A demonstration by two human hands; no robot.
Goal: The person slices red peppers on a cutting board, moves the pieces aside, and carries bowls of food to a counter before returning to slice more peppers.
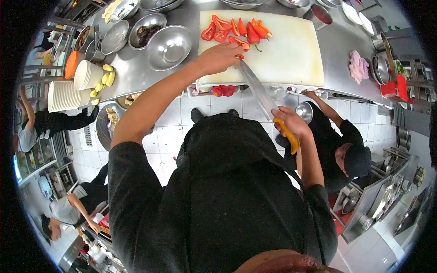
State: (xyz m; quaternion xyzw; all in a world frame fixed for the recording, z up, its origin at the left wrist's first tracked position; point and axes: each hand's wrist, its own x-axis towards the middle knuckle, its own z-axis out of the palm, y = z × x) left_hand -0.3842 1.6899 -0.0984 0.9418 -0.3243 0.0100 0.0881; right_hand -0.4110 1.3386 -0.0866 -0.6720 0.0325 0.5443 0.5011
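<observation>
My right hand (293, 123) is wrapped round the yellow handle of a long knife (257, 86). Its blade slants over the near edge of a white cutting board (291, 50), the tip close to my left fingertips. On the board my left hand (221, 59) is closed, palm down, with a bit of red pepper showing at its fingers. Just beyond it lies a cut red pepper piece (239, 43). Several more red pepper pieces (221, 23) lie in a row toward the far side, one pointed with a green stem (253, 35).
Left of the board stand steel bowls (169, 48), stacked white tubs (68, 96) and yellow pieces (108, 78). A pink cloth (358, 67) lies to the right. A co-worker (350, 159) crouches at my right, reaching under the counter. Other people work on the left.
</observation>
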